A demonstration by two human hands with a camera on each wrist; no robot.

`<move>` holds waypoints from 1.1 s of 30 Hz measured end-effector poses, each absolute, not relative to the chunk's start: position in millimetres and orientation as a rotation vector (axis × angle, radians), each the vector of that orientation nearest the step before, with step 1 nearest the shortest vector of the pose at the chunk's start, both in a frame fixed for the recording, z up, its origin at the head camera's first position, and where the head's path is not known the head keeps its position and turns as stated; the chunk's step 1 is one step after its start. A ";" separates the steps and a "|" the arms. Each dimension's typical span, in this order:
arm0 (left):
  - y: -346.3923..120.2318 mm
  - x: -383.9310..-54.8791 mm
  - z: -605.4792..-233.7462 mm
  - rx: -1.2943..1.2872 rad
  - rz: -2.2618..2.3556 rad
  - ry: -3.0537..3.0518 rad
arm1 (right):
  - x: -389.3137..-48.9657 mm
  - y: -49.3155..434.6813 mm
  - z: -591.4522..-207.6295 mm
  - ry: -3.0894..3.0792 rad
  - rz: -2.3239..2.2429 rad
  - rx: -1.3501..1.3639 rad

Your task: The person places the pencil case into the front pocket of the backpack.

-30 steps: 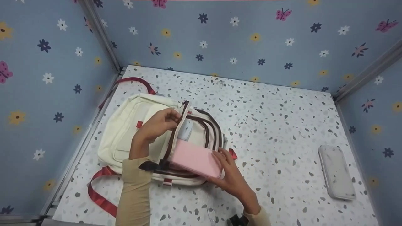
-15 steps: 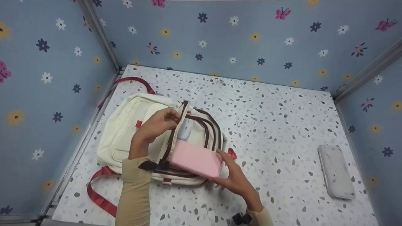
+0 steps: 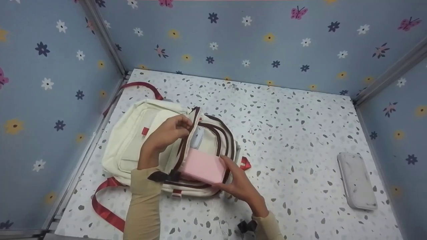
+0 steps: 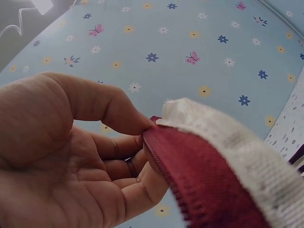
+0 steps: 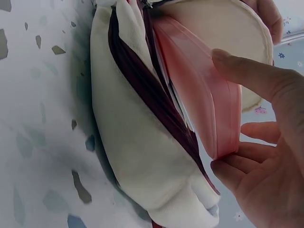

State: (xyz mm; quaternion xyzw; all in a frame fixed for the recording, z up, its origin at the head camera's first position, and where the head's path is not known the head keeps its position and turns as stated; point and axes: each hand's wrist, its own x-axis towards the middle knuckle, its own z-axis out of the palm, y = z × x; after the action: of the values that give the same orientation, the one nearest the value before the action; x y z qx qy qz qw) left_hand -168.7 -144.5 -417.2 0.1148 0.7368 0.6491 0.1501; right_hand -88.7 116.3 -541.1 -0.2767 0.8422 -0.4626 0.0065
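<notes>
A cream backpack (image 3: 128, 133) with red straps lies on the speckled table, its front pocket unzipped. My left hand (image 3: 168, 131) pinches the edge of the pocket's flap (image 4: 204, 171) between thumb and fingers, holding it raised along its dark red zipper tape. Partly inside the pocket is a pink rectangular box (image 3: 205, 166); its left end is hidden under the flap. My right hand (image 3: 238, 181) grips the box's outer end, thumb on one side and fingers on the other in the right wrist view. A pale blue-white rounded object (image 3: 197, 138) sits in the pocket beyond the box.
A grey-white oblong case (image 3: 357, 181) lies at the table's right side. One red strap (image 3: 105, 210) loops out at the front left, another (image 3: 141, 84) at the back left. Flower-patterned panels (image 3: 233, 40) enclose the back and both sides.
My right hand has moved left with the pink box, and less of the box shows outside the flap. My left hand stays at the flap edge.
</notes>
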 end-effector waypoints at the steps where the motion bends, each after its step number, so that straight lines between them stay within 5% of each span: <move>1: -144.7 -168.6 -417.3 0.327 1.865 2.116 | -89.3 112.5 -541.3 2.630 -1.449 -0.866; 33: -146.9 -167.6 -415.3 0.296 1.848 2.139 | -92.2 64.7 -542.9 2.812 -1.300 -0.775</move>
State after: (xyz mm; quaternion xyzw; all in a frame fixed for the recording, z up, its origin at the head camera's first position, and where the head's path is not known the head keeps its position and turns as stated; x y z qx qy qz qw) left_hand -167.6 -146.9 -415.3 0.1030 0.7440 0.6431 0.1492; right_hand -92.2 64.7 -542.9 -0.2427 0.8803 -0.4069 -0.0258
